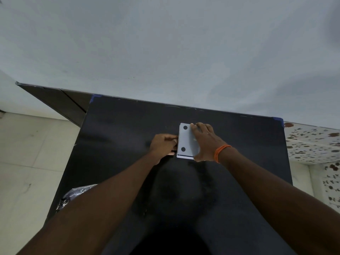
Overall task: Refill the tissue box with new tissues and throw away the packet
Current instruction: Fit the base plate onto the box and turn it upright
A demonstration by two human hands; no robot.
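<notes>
A pale grey tissue box (186,139) lies upside down on the black table (128,129), its base up with two round black pads showing. My right hand (205,142) lies flat over the box's right half and presses on it, an orange thread band around the wrist. At the box's left edge my left hand (163,144) has its fingers curled against the side. What those fingers pinch is hidden. No tissue packet shows on the table.
A crumpled black and clear plastic bag (73,196) peeks out at the table's left edge, under my left forearm. A grey wall stands right behind the table. Pale floor tiles lie to the left, a speckled tiled surface (312,140) to the right.
</notes>
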